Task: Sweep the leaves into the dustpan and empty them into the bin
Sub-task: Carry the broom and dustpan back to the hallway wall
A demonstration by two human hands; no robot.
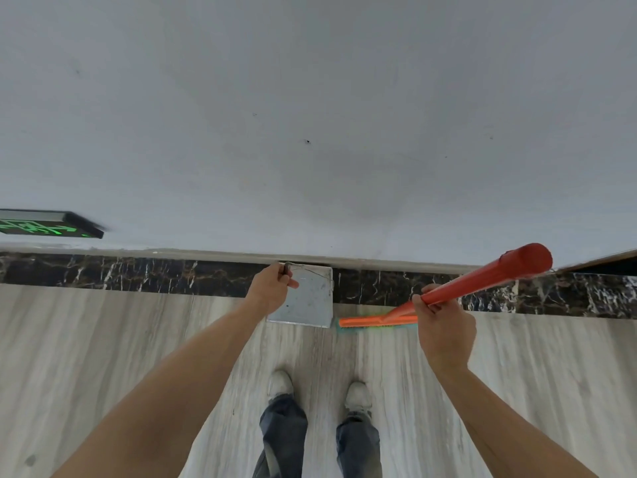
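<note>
One dustpan (306, 298), one broom (448, 291), two hands, two shoes.

The left hand (270, 288) is stretched out ahead on a nearly straight bare arm, its fingers (287, 270) curled round a thin dark handle (287, 267) at the top of the grey metal dustpan. The dustpan hangs or stands just below and to the right of those fingers, its flat face toward the camera, against the dark marble skirting (138, 274) where the white wall (310, 115) meets the floor (103, 339). Whether its lower edge touches the floor is hard to tell from this angle.

The right hand (444, 326) is raised with the forearm bent up, its fingers (425, 298) wrapped round the broom's red pole, which runs up and to the right past them toward the camera. Below and to the left of these fingers the orange broom head (375, 320), with green-blue bristles, lies on the floor just beside the dustpan's lower right corner.

No leaves can be made out.

Near the lower middle stand the two pale shoes (281, 382), under dark trouser legs (282, 429). Far to the left of the left fingers, a green lit sign (51, 224) sits low on the wall.
</note>
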